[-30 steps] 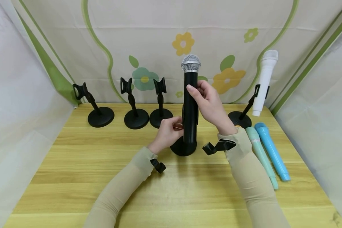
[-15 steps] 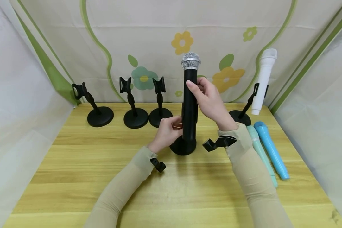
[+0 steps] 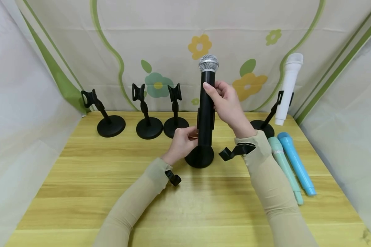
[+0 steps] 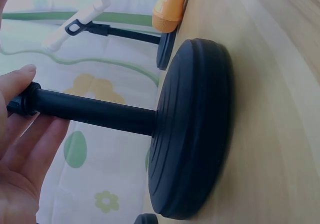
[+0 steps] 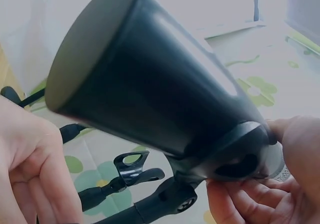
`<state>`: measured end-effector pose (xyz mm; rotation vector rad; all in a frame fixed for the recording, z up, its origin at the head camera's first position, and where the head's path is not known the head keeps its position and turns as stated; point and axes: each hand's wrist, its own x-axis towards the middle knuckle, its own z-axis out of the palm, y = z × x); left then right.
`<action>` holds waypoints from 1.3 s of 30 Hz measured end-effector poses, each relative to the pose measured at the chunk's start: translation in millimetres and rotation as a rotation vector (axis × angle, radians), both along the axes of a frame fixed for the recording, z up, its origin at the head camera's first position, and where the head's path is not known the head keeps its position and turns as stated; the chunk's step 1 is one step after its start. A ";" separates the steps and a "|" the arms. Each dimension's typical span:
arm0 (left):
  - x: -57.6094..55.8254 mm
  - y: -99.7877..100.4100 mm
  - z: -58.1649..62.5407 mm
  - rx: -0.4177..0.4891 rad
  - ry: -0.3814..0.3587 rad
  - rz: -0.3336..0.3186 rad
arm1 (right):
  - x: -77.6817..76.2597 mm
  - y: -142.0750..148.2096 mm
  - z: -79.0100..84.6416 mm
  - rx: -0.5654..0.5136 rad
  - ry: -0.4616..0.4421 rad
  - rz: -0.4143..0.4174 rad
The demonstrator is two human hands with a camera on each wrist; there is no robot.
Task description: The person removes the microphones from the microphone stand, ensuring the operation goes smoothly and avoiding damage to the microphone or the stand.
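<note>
A black handheld microphone [image 3: 205,99] with a silver mesh head stands almost upright in the middle of the head view. My right hand [image 3: 229,104] grips its upper body, thumb along the front. The clip [image 5: 237,151] of a black desk stand wraps the microphone's body in the right wrist view. My left hand [image 3: 180,143] holds that stand's post [image 4: 95,109] near the top, below the clip. The stand's round base [image 3: 199,161] is on the wooden table, and the microphone hides most of the post in the head view.
Three bare black stands, a left one [image 3: 111,125], a middle one [image 3: 149,128] and a right one [image 3: 175,125], line the back. A white microphone [image 3: 288,89] sits in another stand. Green [image 3: 285,169] and blue [image 3: 296,164] microphones lie at right. An orange one [image 4: 170,8] shows in the left wrist view.
The black microphone has slid upward in the clip with my right hand, its lower end now higher over the stand's base. My left hand stays on the post.
</note>
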<state>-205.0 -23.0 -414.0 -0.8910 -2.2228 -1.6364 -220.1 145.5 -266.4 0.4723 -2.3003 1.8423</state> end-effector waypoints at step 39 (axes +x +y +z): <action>1.1 0.0 -4.3 -0.009 0.084 -0.009 | -24.1 -2.6 20.8 -0.042 -0.013 -0.045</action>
